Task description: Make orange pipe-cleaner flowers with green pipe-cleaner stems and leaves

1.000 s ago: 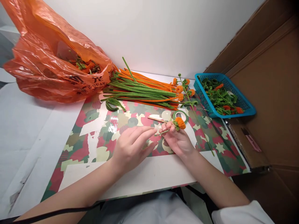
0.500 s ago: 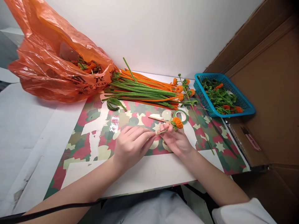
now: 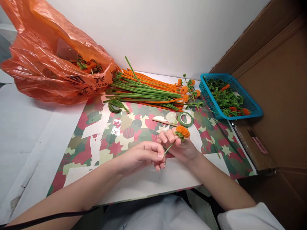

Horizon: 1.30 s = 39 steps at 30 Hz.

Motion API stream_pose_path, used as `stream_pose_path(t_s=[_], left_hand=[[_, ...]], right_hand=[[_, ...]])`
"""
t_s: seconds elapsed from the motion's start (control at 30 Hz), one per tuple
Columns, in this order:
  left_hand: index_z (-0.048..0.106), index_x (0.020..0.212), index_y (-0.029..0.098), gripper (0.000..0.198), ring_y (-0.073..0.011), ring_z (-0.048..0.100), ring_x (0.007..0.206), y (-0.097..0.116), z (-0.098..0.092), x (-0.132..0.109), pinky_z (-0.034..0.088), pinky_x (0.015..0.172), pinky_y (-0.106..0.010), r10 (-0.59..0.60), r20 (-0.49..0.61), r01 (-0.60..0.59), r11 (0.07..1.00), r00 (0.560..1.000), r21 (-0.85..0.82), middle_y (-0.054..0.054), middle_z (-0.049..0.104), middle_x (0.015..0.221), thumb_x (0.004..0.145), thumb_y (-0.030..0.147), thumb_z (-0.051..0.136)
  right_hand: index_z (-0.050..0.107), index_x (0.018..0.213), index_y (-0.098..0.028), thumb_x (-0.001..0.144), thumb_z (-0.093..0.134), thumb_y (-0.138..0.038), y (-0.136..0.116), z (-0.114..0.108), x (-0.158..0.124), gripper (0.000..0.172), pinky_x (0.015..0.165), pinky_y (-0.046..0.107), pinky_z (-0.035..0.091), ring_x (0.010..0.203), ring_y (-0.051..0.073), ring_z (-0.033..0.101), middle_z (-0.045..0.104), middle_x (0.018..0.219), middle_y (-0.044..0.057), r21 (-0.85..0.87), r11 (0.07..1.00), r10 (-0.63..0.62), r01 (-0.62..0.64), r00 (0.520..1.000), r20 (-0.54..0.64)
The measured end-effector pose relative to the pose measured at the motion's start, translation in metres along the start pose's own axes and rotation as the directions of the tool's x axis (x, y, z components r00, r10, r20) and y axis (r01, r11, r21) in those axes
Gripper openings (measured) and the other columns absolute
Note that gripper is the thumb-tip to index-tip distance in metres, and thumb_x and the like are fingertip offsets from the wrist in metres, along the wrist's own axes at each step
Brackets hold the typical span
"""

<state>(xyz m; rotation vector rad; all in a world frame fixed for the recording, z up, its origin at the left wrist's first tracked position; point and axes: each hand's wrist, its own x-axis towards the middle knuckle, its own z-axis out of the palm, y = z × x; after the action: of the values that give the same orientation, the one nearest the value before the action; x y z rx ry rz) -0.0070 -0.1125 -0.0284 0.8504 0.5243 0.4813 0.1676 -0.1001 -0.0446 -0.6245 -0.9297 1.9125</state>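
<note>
Between the thumb and fingers of my left hand [image 3: 144,156] is the lower end of a thin green stem. The stem slants up to the right to an orange fuzzy flower [image 3: 183,131] with small green leaves under it. My right hand [image 3: 183,147] is curled around the upper stem, just below the flower head, with its fingertips at the stem. Beyond my hands lie a green tape roll [image 3: 185,119] and a thin brown stick [image 3: 163,121].
Green pipe cleaners [image 3: 148,92] lie in a bundle with orange ones. Finished flower stems [image 3: 198,107] lie to their right. An orange plastic bag [image 3: 57,73] stands at back left, a blue basket [image 3: 257,111] at back right. A pink-handled cutter [image 3: 260,145] rests on cardboard at right.
My left hand has moved down and turned, its thumb now uppermost on the stem. The stem slants more steeply, and the flower sits slightly lower.
</note>
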Motion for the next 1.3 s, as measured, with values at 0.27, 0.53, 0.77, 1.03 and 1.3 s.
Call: stream_pose_path(t_s=[0.27, 0.53, 0.77, 1.03, 1.3], left_hand=[[0.058, 0.069, 0.02, 0.026, -0.0177, 0.06, 0.062, -0.007, 0.005, -0.001, 0.047, 0.059, -0.031, 0.153, -0.114, -0.108, 0.938, 0.982, 0.329, -0.004, 0.064, 0.066, 0.083, 0.041, 0.059], [0.06, 0.095, 0.016, 0.021, -0.0171, 0.06, 0.062, -0.013, 0.0, 0.002, 0.04, 0.058, -0.031, 0.827, 0.324, 0.023, -0.376, 0.46, 0.926, -0.003, 0.072, 0.074, 0.08, 0.022, 0.073], [0.058, 0.081, 0.018, 0.018, -0.0154, 0.058, 0.055, -0.008, -0.002, 0.002, 0.037, 0.056, -0.03, 0.822, 0.397, 0.073, -0.463, 0.408, 0.883, 0.001, 0.07, 0.063, 0.076, 0.013, 0.074], [0.06, 0.081, 0.017, 0.012, -0.0137, 0.06, 0.053, -0.008, -0.004, -0.001, 0.039, 0.059, -0.03, 0.843, 0.351, 0.065, -0.411, 0.409, 0.909, 0.002, 0.07, 0.063, 0.08, 0.013, 0.071], [0.067, 0.081, 0.018, 0.012, -0.0127, 0.064, 0.063, -0.006, 0.0, -0.004, 0.045, 0.062, -0.025, 0.624, -0.232, -0.178, 0.523, 0.746, 0.834, 0.001, 0.072, 0.072, 0.09, 0.023, 0.06]], right_hand=[[0.067, 0.06, -0.027, 0.057, 0.087, -0.051, 0.001, 0.0, 0.001, 0.031, 0.072, 0.033, 0.043, 0.068, 0.015, 0.046, 0.051, 0.063, -0.003, -0.011, 1.0, 0.006, -0.007, 0.996, -0.084], [0.072, 0.066, -0.024, 0.058, 0.088, -0.048, 0.008, 0.006, 0.002, 0.03, 0.066, 0.028, 0.043, 0.072, 0.013, 0.051, 0.059, 0.07, -0.002, 0.056, 0.998, 0.042, -0.029, 0.967, -0.25], [0.07, 0.066, -0.023, 0.056, 0.091, -0.043, 0.013, 0.003, 0.004, 0.03, 0.069, 0.026, 0.043, 0.07, 0.011, 0.051, 0.061, 0.068, -0.004, 0.201, 0.978, 0.111, -0.057, 0.958, -0.265], [0.071, 0.066, -0.023, 0.056, 0.091, -0.042, 0.014, 0.004, 0.004, 0.029, 0.067, 0.027, 0.043, 0.069, 0.012, 0.05, 0.061, 0.068, -0.003, 0.175, 0.984, 0.075, -0.026, 0.956, -0.282], [0.072, 0.068, -0.023, 0.062, 0.086, -0.047, 0.012, 0.003, 0.003, 0.028, 0.066, 0.029, 0.041, 0.067, 0.013, 0.048, 0.056, 0.069, -0.002, 0.029, 0.999, -0.011, 0.018, 0.974, -0.226]])
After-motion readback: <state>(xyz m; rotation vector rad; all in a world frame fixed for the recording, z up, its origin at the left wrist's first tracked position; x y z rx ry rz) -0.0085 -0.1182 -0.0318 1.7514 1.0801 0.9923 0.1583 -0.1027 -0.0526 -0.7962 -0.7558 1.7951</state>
